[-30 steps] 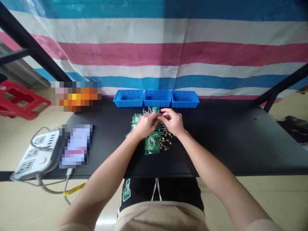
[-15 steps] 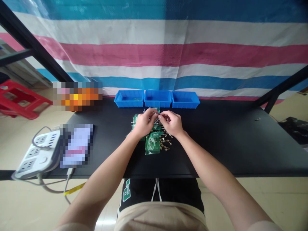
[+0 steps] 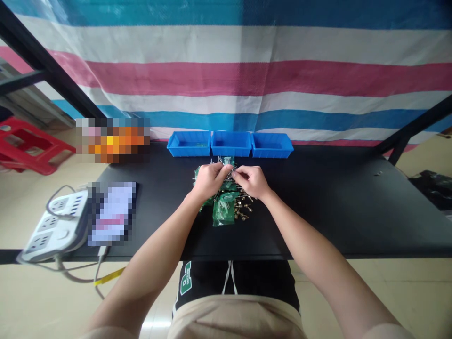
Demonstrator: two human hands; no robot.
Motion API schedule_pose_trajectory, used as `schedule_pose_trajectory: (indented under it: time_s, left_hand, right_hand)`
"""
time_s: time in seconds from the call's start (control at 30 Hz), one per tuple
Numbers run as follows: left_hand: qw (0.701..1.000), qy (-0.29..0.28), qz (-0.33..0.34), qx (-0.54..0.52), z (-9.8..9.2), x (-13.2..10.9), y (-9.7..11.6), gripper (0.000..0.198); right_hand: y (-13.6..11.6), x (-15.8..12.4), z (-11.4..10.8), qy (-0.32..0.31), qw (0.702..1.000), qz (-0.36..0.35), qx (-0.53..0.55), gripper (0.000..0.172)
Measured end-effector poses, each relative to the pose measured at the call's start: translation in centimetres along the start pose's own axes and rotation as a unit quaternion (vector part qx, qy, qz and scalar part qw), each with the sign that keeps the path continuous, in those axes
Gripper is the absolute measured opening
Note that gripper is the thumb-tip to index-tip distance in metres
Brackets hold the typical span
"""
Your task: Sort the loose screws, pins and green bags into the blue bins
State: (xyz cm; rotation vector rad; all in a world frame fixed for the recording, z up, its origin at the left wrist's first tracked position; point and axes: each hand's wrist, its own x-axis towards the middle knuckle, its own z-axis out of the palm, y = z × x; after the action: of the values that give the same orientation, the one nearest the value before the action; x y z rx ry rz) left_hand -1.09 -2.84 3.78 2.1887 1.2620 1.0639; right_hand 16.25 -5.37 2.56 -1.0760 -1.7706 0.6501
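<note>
The left hand [image 3: 208,181] and the right hand [image 3: 252,181] are held close together, fingertips nearly meeting, over a heap of green packets [image 3: 223,212] and thin metal pins [image 3: 221,161] lying mid-way across the black table [image 3: 335,202]. Both sets of fingers are curled and pinched shut on a few of the pins (too small for the exact piece to be made out). Small brass pieces [image 3: 243,207] are scattered just beside the right wrist, three blue bins [image 3: 231,143] are lined up just behind the heap, and a power strip [image 3: 52,228] is set at the table's left edge.

three bins [image 3: 230,143] behind the parts pile [image 3: 224,207]; power strip [image 3: 52,230] left.
</note>
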Motion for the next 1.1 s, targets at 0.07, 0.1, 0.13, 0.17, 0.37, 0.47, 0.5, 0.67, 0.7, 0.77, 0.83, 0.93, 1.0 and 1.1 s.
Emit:
schedule_pose_trajectory:
  time_s: [0.07, 0.1, 0.13, 0.17, 0.37, 0.47, 0.5, 0.67, 0.7, 0.77, 0.83, 0.93, 1.0, 1.1]
  left_hand:
    - [1.000, 0.006, -0.008, -0.003, -0.1, 0.0, 0.0, 0.058]
    - [1.000, 0.014, -0.011, -0.002, -0.1, 0.1, 0.0, 0.059]
    - [1.000, 0.024, -0.012, 0.001, -0.2, 0.1, 0.0, 0.059]
    - [0.999, 0.035, -0.014, 0.005, -0.2, 0.2, -0.1, 0.059]
    - [0.997, 0.081, -0.006, 0.018, -0.3, 0.4, -0.3, 0.054]
    - [0.996, 0.086, 0.007, 0.024, -0.3, 0.5, -0.4, 0.052]
    - [0.996, 0.086, 0.010, 0.026, -0.3, 0.5, -0.4, 0.051]
    - [0.996, 0.077, 0.017, 0.050, -0.2, 0.5, -0.6, 0.047]
    - [0.996, 0.072, 0.016, 0.055, -0.2, 0.5, -0.7, 0.045]
    - [0.996, 0.060, 0.015, 0.062, -0.1, 0.5, -0.8, 0.041]
    - [0.997, 0.049, 0.014, 0.066, -0.1, 0.5, -0.8, 0.038]
    - [0.997, 0.036, 0.014, 0.062, -0.1, 0.5, -0.8, 0.035]
    - [0.998, 0.033, 0.014, 0.057, -0.2, 0.5, -0.7, 0.034]
    - [0.998, 0.029, 0.016, 0.051, -0.2, 0.5, -0.6, 0.033]
  right_hand:
    - [0.0, 0.1, -0.2, -0.014, 0.998, 0.038, 0.050, 0.032]
    - [0.2, 0.2, -0.3, -0.009, 0.996, 0.052, 0.075, 0.034]
    - [0.4, 0.3, -0.4, 0.003, 0.993, 0.064, 0.098, 0.035]
    - [0.7, 0.5, -0.5, 0.024, 0.990, 0.074, 0.118, 0.036]
    - [3.2, 1.6, -1.2, 0.182, 0.945, 0.159, 0.219, 0.034]
    - [3.9, 2.0, -1.5, 0.233, 0.923, 0.189, 0.239, 0.034]
    - [4.0, 2.1, -1.7, 0.246, 0.917, 0.195, 0.245, 0.034]
    - [4.2, 2.4, -2.1, 0.288, 0.890, 0.226, 0.270, 0.026]
    - [4.3, 2.4, -2.1, 0.294, 0.886, 0.233, 0.274, 0.025]
    - [4.4, 2.5, -2.2, 0.304, 0.876, 0.246, 0.281, 0.023]
    - [4.5, 2.5, -2.2, 0.311, 0.870, 0.255, 0.286, 0.021]
    - [4.6, 2.5, -2.2, 0.317, 0.867, 0.259, 0.282, 0.019]
    - [4.7, 2.5, -2.3, 0.319, 0.867, 0.263, 0.279, 0.018]
    - [4.7, 2.5, -2.4, 0.325, 0.861, 0.282, 0.271, 0.014]
